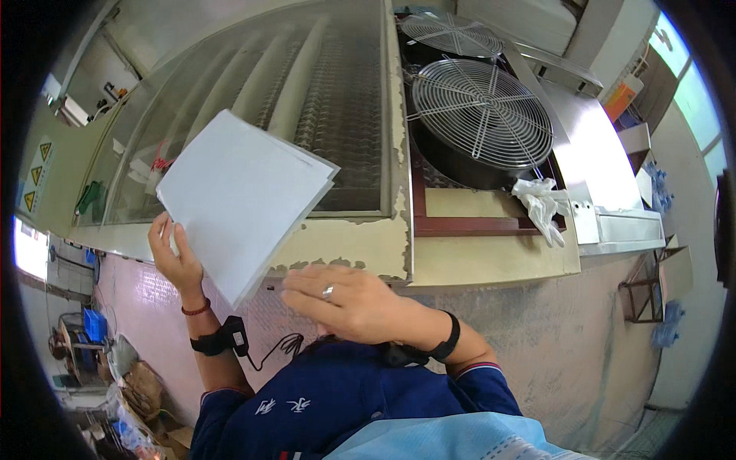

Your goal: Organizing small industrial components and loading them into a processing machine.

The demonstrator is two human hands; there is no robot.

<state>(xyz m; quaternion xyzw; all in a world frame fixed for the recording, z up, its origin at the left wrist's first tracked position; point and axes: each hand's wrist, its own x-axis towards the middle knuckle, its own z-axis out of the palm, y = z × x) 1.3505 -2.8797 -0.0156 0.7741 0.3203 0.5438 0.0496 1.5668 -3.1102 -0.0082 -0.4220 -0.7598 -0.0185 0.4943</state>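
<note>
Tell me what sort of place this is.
Likely a factory or workshop: a large cream machine with chipped paint and long tubes inside, a round fan grille, and yellow warning triangles at the left.

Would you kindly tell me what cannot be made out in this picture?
All in the head view:
White sheets: underside, turned away from the camera.
Right hand: palm, hidden by the back of the hand.
Nearer wire grille: details beneath, lost in shadow.
Blue mask: cut off by the lower edge.
</note>
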